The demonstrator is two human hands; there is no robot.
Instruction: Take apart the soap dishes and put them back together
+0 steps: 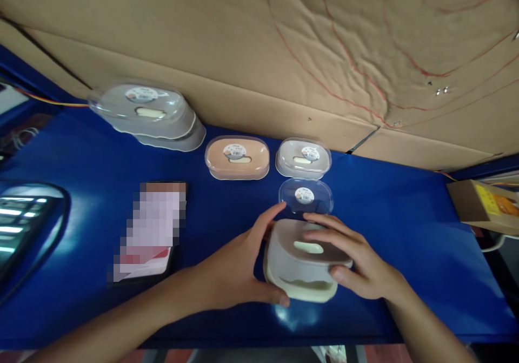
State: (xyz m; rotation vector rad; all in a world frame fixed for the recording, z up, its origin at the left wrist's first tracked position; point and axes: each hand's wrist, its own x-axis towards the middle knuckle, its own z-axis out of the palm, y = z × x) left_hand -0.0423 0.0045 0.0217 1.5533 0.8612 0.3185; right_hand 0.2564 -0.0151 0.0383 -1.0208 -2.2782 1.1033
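Observation:
In front of me on the blue table, a grey oval cover (284, 260) with a wavy rim and a pale oval piece on top sits over a cream oval base (320, 292). The cover looks slightly raised at the front, where a gap shows. My left hand (237, 265) is curved around the left side, its thumb at the front of the base. Fingers of my right hand (360, 260) lie over the cover's top, with the thumb at its right end. Just behind stands a clear lid (318, 196) with a round label.
A peach box (255, 154) and a grey box (284, 160) with clear lids stand near the cardboard wall (203, 44). Stacked grey boxes (182, 119) are at the back left. A phone (154, 228) lies left; a cardboard box (466, 203) is far right.

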